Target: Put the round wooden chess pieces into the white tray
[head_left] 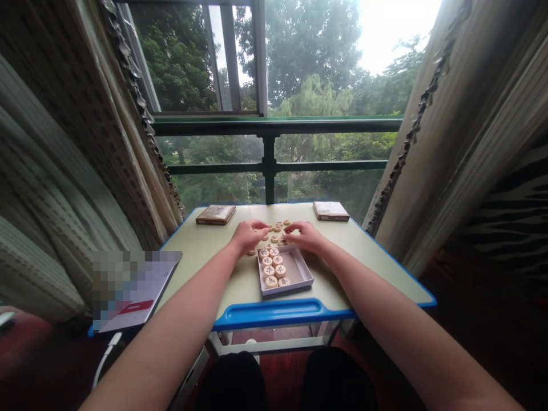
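Note:
A small pale table [205, 251] with a blue rim stands before a window. On it lies a shallow grey box [299, 273] holding several round wooden game pieces [272, 267] in its left part. More loose pieces [277, 227] lie just beyond the box. My left hand [247, 235] rests palm down over the loose pieces, fingers curled, at the box's far left corner. My right hand [303, 235] lies beside it, fingers bent onto the pieces by the box's far right corner. What either hand holds is hidden under the fingers.
A flat brown box [216, 214] lies at the table's far left, another [330, 210] at the far right. A tablet-like device [137, 291] with a cable sits at the left edge. Curtains flank the window; a green railing runs behind the table.

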### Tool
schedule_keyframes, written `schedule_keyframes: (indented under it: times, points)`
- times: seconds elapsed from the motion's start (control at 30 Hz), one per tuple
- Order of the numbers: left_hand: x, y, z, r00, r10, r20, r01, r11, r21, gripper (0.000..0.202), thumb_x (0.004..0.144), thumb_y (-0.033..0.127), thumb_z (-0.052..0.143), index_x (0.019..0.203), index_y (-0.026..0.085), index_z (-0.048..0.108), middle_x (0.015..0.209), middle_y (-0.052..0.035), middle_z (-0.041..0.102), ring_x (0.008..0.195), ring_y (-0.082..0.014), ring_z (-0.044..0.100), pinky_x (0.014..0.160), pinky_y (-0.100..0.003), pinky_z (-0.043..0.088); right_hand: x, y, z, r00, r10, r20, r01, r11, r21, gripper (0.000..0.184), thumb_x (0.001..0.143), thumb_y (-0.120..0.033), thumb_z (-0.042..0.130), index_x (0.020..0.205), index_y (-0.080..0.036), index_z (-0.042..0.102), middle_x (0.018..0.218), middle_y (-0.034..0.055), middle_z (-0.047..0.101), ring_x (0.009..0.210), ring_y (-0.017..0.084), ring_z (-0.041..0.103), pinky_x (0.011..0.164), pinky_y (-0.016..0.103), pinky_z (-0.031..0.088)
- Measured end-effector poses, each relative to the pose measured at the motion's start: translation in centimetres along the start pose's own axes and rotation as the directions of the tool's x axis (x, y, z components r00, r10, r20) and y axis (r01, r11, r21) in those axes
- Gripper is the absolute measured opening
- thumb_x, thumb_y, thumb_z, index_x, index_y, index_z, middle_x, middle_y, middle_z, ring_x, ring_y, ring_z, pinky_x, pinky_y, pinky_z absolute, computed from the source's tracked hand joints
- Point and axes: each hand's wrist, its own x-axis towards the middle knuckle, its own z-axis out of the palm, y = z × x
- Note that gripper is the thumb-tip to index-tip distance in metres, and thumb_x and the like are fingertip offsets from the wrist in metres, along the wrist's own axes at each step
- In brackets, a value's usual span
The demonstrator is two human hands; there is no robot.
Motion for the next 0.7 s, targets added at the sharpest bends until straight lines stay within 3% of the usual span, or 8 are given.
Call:
schedule_keyframes:
  times: [0.1,0.2,0.4,0.6,0.7]
  points:
    - [-0.1,0.4,-0.2,0.998,0.031,0.047,-0.029,0.998,-0.049,0.032,0.065,0.043,0.061,0.078,0.016,0.07,0.077,-0.0066,0.069,0.07,-0.0184,0.061,0.063,-0.028,0.047,-0.1,-0.1,-0.1,0.999,0.046,-0.014,-0.042,0.977,0.208,0.028,0.068,-0.038,0.063,0.087,-0.017,0.065,0.09,0.005,0.065,0.071,0.014,0.055,0.063,0.027,0.044]
    - [-0.3,0.9,-0.1,0.99,0.048,0.132,-0.029,0.99,-0.141,0.039,0.063,0.048,0.063,0.081,0.013,0.071,0.074,-0.0076,0.07,0.069,-0.0189,0.062,0.063,-0.028,0.047,-0.3,-0.7,0.1,0.998,-0.027,-0.05,0.041,0.951,0.306,0.033,0.064,-0.04,0.067,0.087,-0.016,0.062,0.084,0.0042,0.063,0.063,0.011,0.052,0.055,0.023,0.042]
    - [-0.8,2.0,0.0,0.98,0.04,0.195,0.023,0.95,-0.311,0.044,0.06,0.05,0.066,0.082,0.012,0.07,0.079,-0.0083,0.07,0.075,-0.0191,0.062,0.067,-0.028,0.046,-0.9,-2.5,0.2,0.964,-0.201,-0.172,0.228,0.961,0.159,0.018,0.068,-0.032,0.065,0.079,-0.018,0.063,0.078,0.002,0.063,0.067,0.011,0.05,0.061,0.024,0.041]
    - [-1.0,2.9,-0.3,0.98,0.008,0.198,0.07,0.92,-0.384,0.043,0.061,0.05,0.066,0.082,0.013,0.07,0.081,-0.0084,0.07,0.075,-0.0186,0.061,0.068,-0.029,0.045,-1.2,-2.9,0.3,0.926,-0.311,-0.213,0.336,0.937,0.093,0.02,0.069,-0.028,0.064,0.087,-0.018,0.063,0.084,0.0035,0.061,0.071,0.012,0.051,0.063,0.023,0.042]
    - [-0.8,2.6,-0.3,0.982,-0.001,0.187,0.074,0.92,-0.385,0.041,0.061,0.049,0.066,0.08,0.012,0.07,0.078,-0.0081,0.069,0.072,-0.0172,0.059,0.067,-0.028,0.044,-1.4,-3.0,0.0,0.925,-0.31,-0.222,0.335,0.938,0.087,0.019,0.07,-0.03,0.064,0.084,-0.018,0.063,0.082,0.0039,0.06,0.071,0.013,0.051,0.063,0.024,0.041]
